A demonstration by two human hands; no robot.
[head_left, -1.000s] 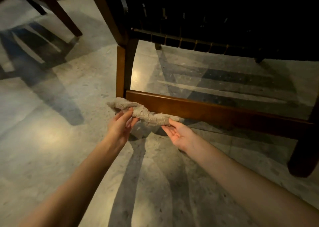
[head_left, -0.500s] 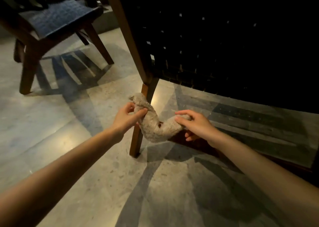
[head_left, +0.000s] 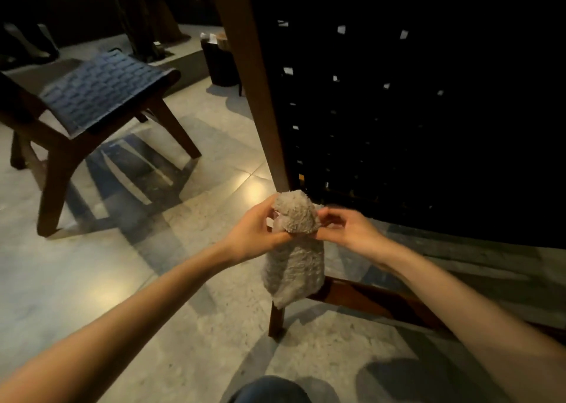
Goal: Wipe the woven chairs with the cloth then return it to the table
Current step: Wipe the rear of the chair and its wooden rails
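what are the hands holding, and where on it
The cloth, near its top: left hand and right hand pinch it from opposite sides, the rest hanging down.

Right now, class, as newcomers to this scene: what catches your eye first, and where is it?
The pale fluffy cloth at the centre, hanging from the left hand and right hand, which both grip its top. Right behind it looms the dark woven back of a wooden chair, and a second woven chair stands at upper left.
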